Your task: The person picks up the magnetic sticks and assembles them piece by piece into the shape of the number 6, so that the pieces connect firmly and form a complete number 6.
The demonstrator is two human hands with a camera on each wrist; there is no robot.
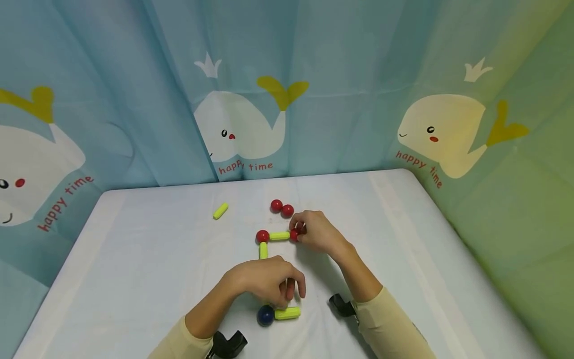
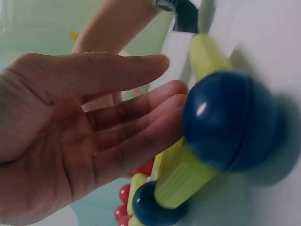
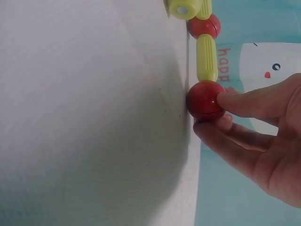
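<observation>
My right hand (image 1: 318,232) pinches a red ball (image 3: 204,101) between thumb and fingers. A yellow-green rod (image 1: 280,236) joins that ball to a red corner ball (image 1: 262,236). From this corner another rod (image 1: 263,250) runs toward me and passes under my left hand (image 1: 269,279). The left fingers are loosely bent, with nothing gripped in them, beside a blue ball (image 2: 230,120). A second blue ball (image 2: 150,202) shows farther along the chain; in the head view the left hand hides it. At the near end, a short rod (image 1: 288,313) points right from the blue ball.
Two loose red balls (image 1: 276,205) lie touching beyond the chain. A single yellow-green rod (image 1: 220,211) lies at the far left of them. White cloth covers the table (image 1: 148,269), and a whale-print curtain (image 1: 345,99) hangs behind it. Black wrist-camera mounts (image 1: 343,305) sit at both forearms.
</observation>
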